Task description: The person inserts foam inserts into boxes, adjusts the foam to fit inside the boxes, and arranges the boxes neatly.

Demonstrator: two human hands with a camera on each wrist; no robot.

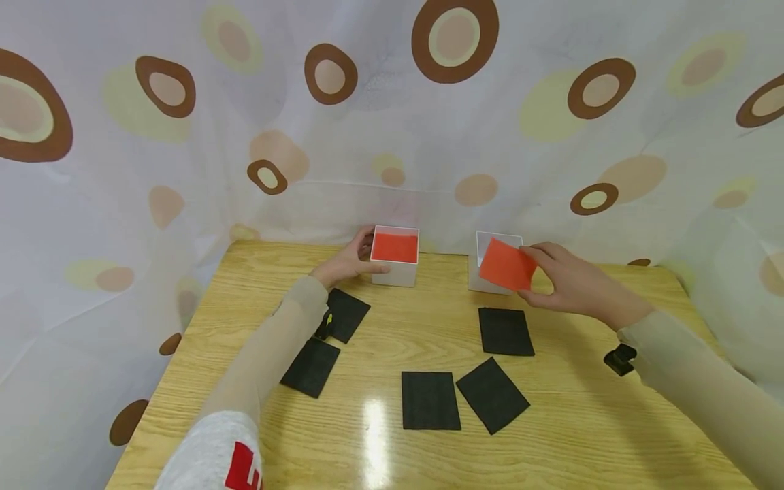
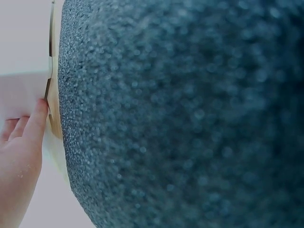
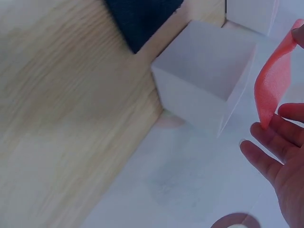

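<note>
At the back of the table, my left hand (image 1: 344, 265) holds the left white box (image 1: 398, 275), its thumb along the front and its fingers at the side. Inside that box lies a red square (image 1: 395, 249). My right hand (image 1: 566, 286) pinches another red square (image 1: 507, 265), tilted in front of the right white box (image 1: 474, 280). In the right wrist view this thin, soft-looking square (image 3: 271, 88) bends between thumb and fingers, beside the open box (image 3: 187, 97). The left wrist view shows fingers (image 2: 37, 121) against a white wall of the box.
Several black squares lie flat on the wooden table (image 1: 380, 327), among them one near the right box (image 1: 505, 332), one at the front (image 1: 431, 401) and one by my left forearm (image 1: 311, 367). A patterned curtain (image 1: 367, 150) hangs behind. A dark textured surface (image 2: 180, 114) blocks most of the left wrist view.
</note>
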